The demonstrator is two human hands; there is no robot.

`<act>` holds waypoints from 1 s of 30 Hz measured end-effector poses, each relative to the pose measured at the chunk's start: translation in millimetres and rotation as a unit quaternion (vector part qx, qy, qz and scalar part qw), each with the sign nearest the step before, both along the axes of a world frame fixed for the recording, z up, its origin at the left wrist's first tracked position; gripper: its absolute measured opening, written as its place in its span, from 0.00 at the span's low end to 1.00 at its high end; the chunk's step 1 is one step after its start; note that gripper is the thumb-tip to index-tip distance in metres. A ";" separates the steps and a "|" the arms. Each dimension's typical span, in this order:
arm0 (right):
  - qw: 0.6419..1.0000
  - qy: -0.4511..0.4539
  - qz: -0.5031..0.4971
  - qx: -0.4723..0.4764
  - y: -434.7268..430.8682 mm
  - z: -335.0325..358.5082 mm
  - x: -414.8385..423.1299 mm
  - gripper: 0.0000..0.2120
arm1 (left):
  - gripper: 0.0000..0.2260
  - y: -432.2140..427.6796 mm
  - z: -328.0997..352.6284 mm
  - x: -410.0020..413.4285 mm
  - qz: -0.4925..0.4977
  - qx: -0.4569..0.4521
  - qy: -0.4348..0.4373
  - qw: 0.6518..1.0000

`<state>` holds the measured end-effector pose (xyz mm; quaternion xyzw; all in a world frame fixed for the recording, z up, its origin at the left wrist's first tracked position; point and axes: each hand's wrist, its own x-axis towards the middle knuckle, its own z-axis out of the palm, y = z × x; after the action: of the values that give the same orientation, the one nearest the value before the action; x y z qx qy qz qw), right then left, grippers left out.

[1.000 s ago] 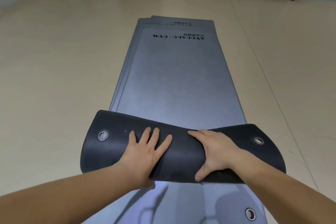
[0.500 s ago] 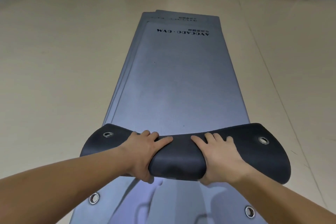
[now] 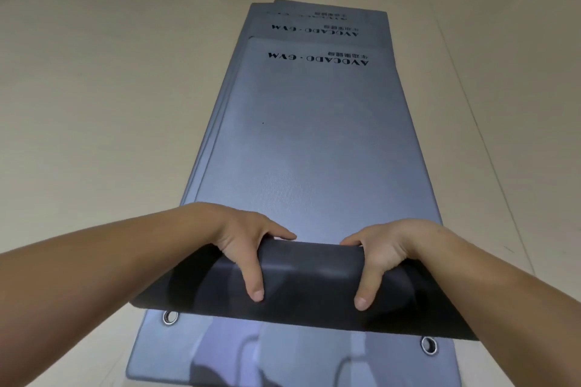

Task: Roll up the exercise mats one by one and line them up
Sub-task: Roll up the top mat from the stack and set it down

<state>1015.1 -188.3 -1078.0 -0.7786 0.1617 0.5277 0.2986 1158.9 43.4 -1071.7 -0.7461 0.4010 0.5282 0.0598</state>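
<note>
Left hand (image 3: 243, 237) and right hand (image 3: 388, 245) gripped the top mat's (image 3: 311, 148) rolled near end (image 3: 309, 280), fingers curled over, thumbs extended nearward.

Far beyond the hands, the top mat (image 3: 314, 141) carries "AVOCADO · GYM" upside down, with small unreadable characters beside it. The second mat (image 3: 317, 31) beneath shows the same words; a third mat's (image 3: 330, 8) print is illegible.

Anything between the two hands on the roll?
Nothing: in the head view only bare dark roll spans from the left hand to the right hand.
</note>
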 end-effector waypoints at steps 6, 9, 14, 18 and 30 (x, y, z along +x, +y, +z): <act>0.979 -0.142 -0.055 -0.135 -17.6 -19.9 22.7 0.62 | 0.44 16.5 -14.7 22.5 0.018 -0.151 -0.216 0.964; 0.954 -0.213 -0.052 -0.205 -19.8 -27.1 24.1 0.56 | 0.26 13.3 -21.3 2.3 -0.075 -0.220 -0.335 0.913; 0.918 -0.264 0.058 -0.291 -3.9 -24.5 28.7 0.36 | 0.62 14.7 -38.8 -35.9 -0.139 -0.096 -0.316 0.934; 0.942 -0.234 0.100 -0.217 11.0 -16.6 18.1 0.45 | 0.67 15.3 -66.4 -31.7 -0.115 -0.102 -0.351 0.924; 0.948 -0.225 0.119 -0.190 17.3 -5.9 14.1 0.53 | 0.44 -1.4 -30.5 12.6 -0.109 -0.136 -0.227 0.958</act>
<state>1029.2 -171.0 -1083.9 -0.9328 0.0940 0.3303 0.1093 1171.5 42.0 -1102.2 -0.7991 0.5237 0.2763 0.1046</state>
